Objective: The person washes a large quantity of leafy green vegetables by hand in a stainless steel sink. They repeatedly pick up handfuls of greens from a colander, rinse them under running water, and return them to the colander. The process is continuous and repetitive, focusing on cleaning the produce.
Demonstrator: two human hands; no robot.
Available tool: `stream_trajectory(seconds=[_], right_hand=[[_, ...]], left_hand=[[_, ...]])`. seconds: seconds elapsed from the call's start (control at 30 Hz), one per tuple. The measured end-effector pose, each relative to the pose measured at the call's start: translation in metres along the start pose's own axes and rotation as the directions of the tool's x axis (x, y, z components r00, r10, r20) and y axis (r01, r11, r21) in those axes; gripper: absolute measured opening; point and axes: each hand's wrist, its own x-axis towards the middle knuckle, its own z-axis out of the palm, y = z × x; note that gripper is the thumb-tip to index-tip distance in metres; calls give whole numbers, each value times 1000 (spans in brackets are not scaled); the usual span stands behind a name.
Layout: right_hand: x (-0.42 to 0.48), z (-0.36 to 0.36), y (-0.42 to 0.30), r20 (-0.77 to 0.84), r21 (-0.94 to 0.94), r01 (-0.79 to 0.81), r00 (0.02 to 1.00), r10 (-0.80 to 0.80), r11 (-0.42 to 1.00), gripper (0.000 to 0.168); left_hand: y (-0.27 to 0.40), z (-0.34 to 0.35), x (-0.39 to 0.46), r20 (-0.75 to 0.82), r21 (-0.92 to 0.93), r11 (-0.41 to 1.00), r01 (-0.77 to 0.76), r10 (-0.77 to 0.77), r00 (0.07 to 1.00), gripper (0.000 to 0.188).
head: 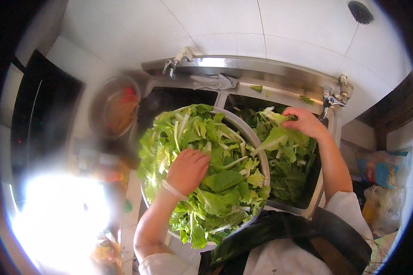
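A large round metal basin [253, 132] stands before me, heaped above its rim with green leafy vegetables [223, 178]. My left hand [188, 171] rests on the heap, its fingertips bent down among the leaves and partly hidden. To the right, above the right bowl of a stainless steel double sink [321, 192], my right hand [304, 122] grips a leafy green [275, 118] by its pale stem end. More loose greens [285, 175] fill that bowl below it. The basin covers part of the dark left bowl [179, 98].
Two taps, a left one [172, 68] and a right one [330, 101], project over the sink's back. A grey cloth [215, 81] lies on the back ledge near leaf scraps [306, 99]. At left is a round container [98, 117] with something red inside. Plastic bags [382, 206] lie at right.
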Motion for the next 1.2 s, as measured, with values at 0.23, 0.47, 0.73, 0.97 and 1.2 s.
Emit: stream_trajectory(seconds=[0.23,0.47,0.73,0.97,1.2], right_hand=[[-16,61,-36,-157,-143,235,954,-257,961,39],[-25,118,-85,-38,-155,524,844,-535,837,25],[-35,27,-45,-288,-457,253,865,-411,853,27],[-13,144,-100,165,-191,431,900,-404,882,34],[-25,33,-49,1,87,143,990,-144,986,23]], left_hand=[[6,-9,-23,-44,-126,990,69,-75,996,38],[21,-9,-24,-88,0,994,108,-107,990,65],[19,0,-53,-77,-108,978,180,-188,979,74],[18,5,-50,-151,-20,986,164,-165,975,49],[17,14,-67,-206,-107,966,233,-251,946,33]])
